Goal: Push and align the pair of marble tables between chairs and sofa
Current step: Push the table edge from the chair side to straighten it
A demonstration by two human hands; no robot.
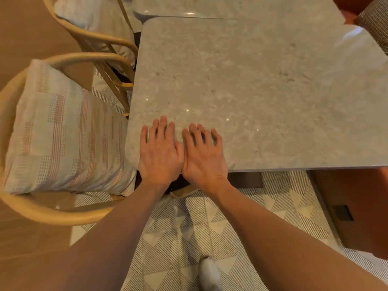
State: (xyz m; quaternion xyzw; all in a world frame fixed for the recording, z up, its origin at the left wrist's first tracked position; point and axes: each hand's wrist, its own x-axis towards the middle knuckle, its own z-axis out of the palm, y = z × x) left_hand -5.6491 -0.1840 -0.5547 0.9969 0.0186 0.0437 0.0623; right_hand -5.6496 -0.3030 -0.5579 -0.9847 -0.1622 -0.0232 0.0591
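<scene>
On near marble table (252,91), by its front-left corner, left hand (159,158) & right hand (204,160) lie flat side by side, fingers (156,131) spread straight, gripping nothing, tabletop under them; far marble table (231,6) abuts behind, chairs (58,131) at left.

I find a café or lounge seating area: paired marble tables (252,80), cushioned bentwood chairs (63,133), patterned rug (189,227), wood floor (31,28).
</scene>
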